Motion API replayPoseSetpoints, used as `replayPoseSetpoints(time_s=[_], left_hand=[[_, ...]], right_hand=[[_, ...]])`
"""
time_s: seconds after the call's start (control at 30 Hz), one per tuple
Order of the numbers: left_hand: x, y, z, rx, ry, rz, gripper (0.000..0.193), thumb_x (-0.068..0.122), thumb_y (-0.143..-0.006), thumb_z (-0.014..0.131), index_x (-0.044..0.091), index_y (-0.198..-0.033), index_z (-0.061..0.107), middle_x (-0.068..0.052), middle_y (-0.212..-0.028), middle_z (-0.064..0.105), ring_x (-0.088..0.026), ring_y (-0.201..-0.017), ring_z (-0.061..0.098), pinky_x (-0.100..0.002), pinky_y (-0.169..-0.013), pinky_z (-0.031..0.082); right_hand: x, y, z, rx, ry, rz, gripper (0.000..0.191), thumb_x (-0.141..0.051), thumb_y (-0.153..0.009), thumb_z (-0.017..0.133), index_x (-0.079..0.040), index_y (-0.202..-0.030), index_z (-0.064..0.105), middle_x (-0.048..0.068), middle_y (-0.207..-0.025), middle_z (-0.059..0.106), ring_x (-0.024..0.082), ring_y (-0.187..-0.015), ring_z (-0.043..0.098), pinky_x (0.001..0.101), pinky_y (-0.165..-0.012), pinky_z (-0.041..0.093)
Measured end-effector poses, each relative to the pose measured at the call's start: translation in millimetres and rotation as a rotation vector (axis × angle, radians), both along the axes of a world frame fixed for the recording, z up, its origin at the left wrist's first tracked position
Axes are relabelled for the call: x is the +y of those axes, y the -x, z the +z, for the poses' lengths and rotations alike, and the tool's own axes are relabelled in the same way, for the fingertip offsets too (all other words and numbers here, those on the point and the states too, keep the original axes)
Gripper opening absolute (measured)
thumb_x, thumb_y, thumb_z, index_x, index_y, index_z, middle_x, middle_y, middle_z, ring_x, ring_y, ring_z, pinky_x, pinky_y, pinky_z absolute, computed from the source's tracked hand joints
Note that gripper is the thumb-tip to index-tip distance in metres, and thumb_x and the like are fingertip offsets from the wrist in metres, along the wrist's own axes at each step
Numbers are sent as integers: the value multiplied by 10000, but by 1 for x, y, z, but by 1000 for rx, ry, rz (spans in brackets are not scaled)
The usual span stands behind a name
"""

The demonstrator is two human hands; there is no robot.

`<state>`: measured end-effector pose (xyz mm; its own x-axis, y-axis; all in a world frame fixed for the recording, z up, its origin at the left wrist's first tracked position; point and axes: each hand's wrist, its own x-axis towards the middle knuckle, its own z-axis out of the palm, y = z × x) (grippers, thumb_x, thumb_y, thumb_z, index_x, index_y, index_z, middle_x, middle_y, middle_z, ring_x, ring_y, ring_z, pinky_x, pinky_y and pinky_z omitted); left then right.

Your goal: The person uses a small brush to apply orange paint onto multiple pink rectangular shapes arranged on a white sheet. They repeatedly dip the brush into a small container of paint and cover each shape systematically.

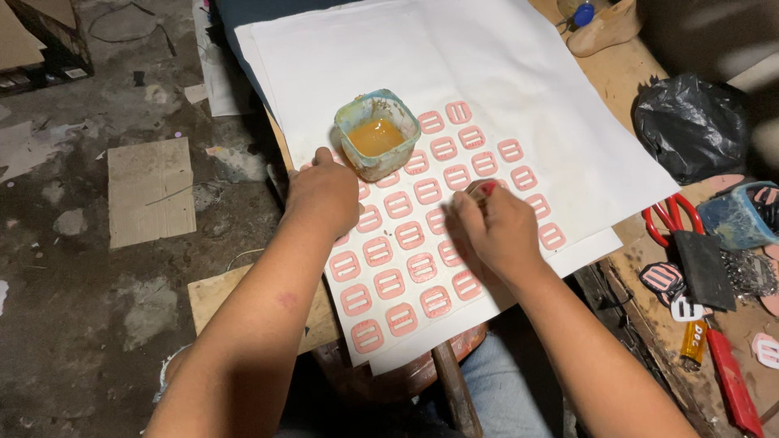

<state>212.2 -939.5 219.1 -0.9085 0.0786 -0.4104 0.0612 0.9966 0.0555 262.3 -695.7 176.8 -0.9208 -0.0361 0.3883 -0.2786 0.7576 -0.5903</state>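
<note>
The right hand [495, 231] is clenched on a mostly hidden red tool [484, 190]; the left hand [323, 195], fingers curled, covers pink buckles [410, 235].

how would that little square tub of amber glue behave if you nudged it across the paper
The glue tub sits open with no lid and about half full, so a sharp push would likely slop amber liquid. Its squat, square shape probably resists tipping. It rests on loose white paper, which may slide or wrinkle with it, shifting the pink buckle pieces nearby.

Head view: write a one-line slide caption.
Right hand holds a red-handled brush over rows of pink buckle pieces on white paper; left hand rests beside the glue cup.
</note>
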Motion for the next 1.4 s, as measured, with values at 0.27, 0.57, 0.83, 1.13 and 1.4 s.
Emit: replayPoseSetpoints(time_s=[0.27,0.57,0.83,1.13,1.4], left_hand=[[15,3,3,7,2,-7,415,330,-896,765,50,-1196,712,-173,-1363,483,-330,-1221,563,-472,-1054,436],[33,28,10,3,9,-13,426,345,-898,763,55,-1205,705,-175,-1371,480,-330,-1219,567,-479,-1055,432],[60,25,12,-24,15,3,393,322,-905,757,74,-1206,712,-164,-1388,476,-325,-1230,564,-472,-1066,433],[57,19,8,-9,17,-9,424,336,-903,761,53,-1212,703,-169,-1387,477,-328,-1219,572,-479,-1053,441],[36,12,1,23,22,-23,448,344,-891,767,55,-1226,693,-177,-1373,487,-337,-1213,578,-487,-1038,446]], right_hand=[[10,0,-4,-282,558,-165,229,-197,-983,682,31,-978,655,95,-853,764,124,-746,744,274,-681,608],[35,22,6,-331,473,-157,250,-217,-971,666,32,-992,659,102,-850,761,132,-740,732,275,-673,591],[38,47,26,-565,116,141,193,-214,-935,656,-55,-1037,695,88,-896,767,210,-816,743,330,-761,570],[56,9,30,-591,42,347,146,-93,-885,654,-65,-1028,668,71,-985,779,210,-910,745,337,-837,568],[67,-8,22,-395,127,504,129,45,-819,639,-20,-916,695,98,-1135,775,210,-1109,729,327,-949,558]])
